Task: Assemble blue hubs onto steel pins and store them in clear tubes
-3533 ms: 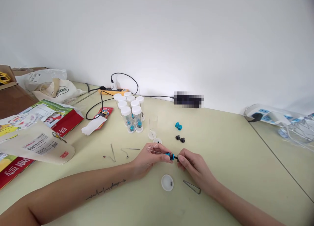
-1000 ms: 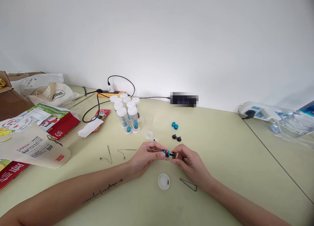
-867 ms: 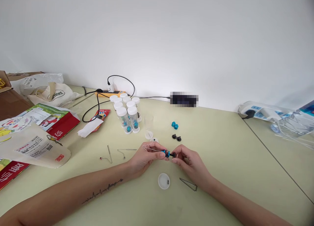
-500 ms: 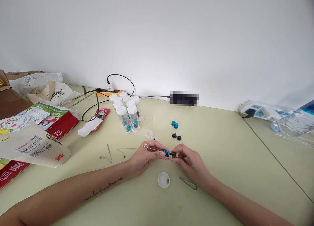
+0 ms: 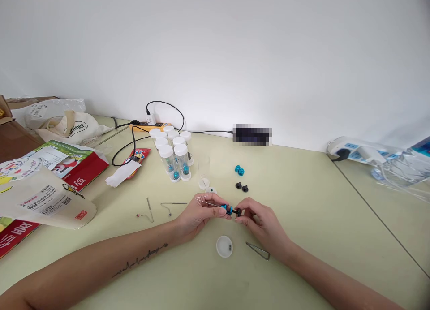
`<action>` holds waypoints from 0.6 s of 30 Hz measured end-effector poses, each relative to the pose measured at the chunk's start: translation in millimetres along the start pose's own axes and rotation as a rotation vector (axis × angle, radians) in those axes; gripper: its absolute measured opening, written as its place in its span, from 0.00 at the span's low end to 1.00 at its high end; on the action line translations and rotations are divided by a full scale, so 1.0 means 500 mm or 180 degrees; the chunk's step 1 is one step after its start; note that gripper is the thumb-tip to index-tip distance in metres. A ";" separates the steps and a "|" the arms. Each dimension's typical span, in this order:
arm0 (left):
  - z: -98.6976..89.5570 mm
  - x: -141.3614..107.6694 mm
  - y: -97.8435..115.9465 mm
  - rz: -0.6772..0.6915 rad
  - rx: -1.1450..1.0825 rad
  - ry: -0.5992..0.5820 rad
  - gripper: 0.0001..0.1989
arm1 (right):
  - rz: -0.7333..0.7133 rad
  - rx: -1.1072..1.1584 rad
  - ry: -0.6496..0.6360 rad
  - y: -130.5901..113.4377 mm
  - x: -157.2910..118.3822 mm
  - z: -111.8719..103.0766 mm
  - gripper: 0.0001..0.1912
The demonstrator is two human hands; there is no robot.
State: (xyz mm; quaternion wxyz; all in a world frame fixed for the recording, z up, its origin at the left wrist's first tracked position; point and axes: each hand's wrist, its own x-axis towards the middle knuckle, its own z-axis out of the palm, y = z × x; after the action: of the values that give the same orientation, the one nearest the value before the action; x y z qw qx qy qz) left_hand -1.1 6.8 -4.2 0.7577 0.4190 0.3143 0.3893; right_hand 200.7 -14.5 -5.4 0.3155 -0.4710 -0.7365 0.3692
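My left hand (image 5: 200, 214) pinches a small blue ribbed part (image 5: 227, 209), from which a thin bent metal wire (image 5: 208, 202) runs back over the fingers. A black pin with a round flat head (image 5: 238, 212) sticks out of the blue part to the right. Thumb and forefinger of my right hand (image 5: 260, 218) grip that head. Just below, a white cap (image 5: 224, 247) holds a few tiny dark bits. Tweezers (image 5: 258, 251) lie beside my right wrist. Beyond my hands are two blue parts (image 5: 239, 170) and two black headed pins (image 5: 242, 187).
Several clear tubes with white caps (image 5: 173, 153) stand at the back left, near an open clear tube (image 5: 203, 166). Bent wire pieces (image 5: 150, 210) lie left. A paper cup (image 5: 57, 200) lies over a red box (image 5: 96, 164). Power strips (image 5: 352, 149) sit along the wall.
Both hands stay almost where they were, still on the blue part and the black pin. Nothing else has visibly moved on the table.
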 end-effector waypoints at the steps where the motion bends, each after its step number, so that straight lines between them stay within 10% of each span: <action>1: 0.000 0.000 0.000 0.0000 0.0001 0.0000 0.09 | 0.0009 -0.0008 -0.0012 0.000 0.000 0.000 0.11; 18: 0.001 0.001 -0.001 0.0025 0.0006 0.0059 0.09 | 0.0103 -0.0066 0.0086 -0.002 -0.001 0.001 0.07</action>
State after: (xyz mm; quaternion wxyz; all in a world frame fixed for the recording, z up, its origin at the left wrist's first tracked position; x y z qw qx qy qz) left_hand -0.5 6.7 -4.5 0.7528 0.4173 0.3200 0.3959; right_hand 200.1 -15.1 -4.7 0.3145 -0.4910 -0.7282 0.3601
